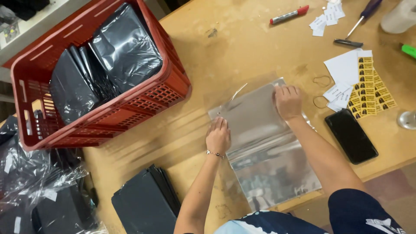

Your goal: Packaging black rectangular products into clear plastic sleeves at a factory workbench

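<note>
On the counter [242, 47], a clear plastic bag [264, 147] lies flat, its lower end over the near edge. Left hand [218, 136] pressed flat on the bag's left edge, fingers together; right hand [287, 101] curled at its top corner, grip state unclear. Red crate [171, 82] of black bags [104, 65] sits left, black phone [351, 135] right.

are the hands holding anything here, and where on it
Both hands press on a clear plastic bag lying flat on the table: left hand at its left edge, right hand at its top corner.
</note>
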